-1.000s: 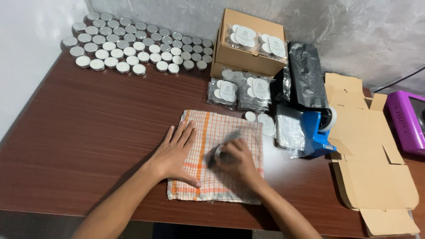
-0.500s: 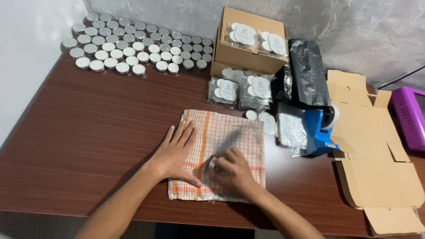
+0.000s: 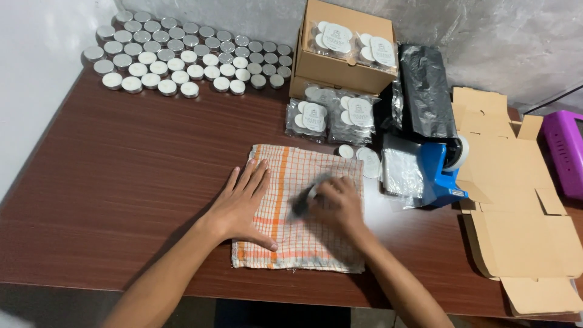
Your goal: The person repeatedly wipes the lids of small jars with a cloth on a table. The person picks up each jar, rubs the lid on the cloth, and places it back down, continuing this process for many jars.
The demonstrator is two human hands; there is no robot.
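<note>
An orange-and-white checked cloth [image 3: 303, 243] lies flat on the brown wooden table [image 3: 121, 182]. My left hand [image 3: 243, 203] rests palm down on the cloth's left part, fingers spread. My right hand [image 3: 337, 203] is closed on a small round tin [image 3: 308, 195] and presses it against the cloth; hand and tin are blurred by motion, so most of the tin is hidden.
Many small round tins [image 3: 182, 58] stand in rows at the back left. A cardboard box [image 3: 340, 51] holds bagged tins, with more bags [image 3: 331, 115] in front. A black bag [image 3: 428, 91], blue tape dispenser [image 3: 443, 173], flattened cardboard [image 3: 516, 206] and purple device [image 3: 565, 152] sit right.
My right hand with the tin has slid back and forth over the cloth, ending slightly higher. My left hand has stayed flat in place.
</note>
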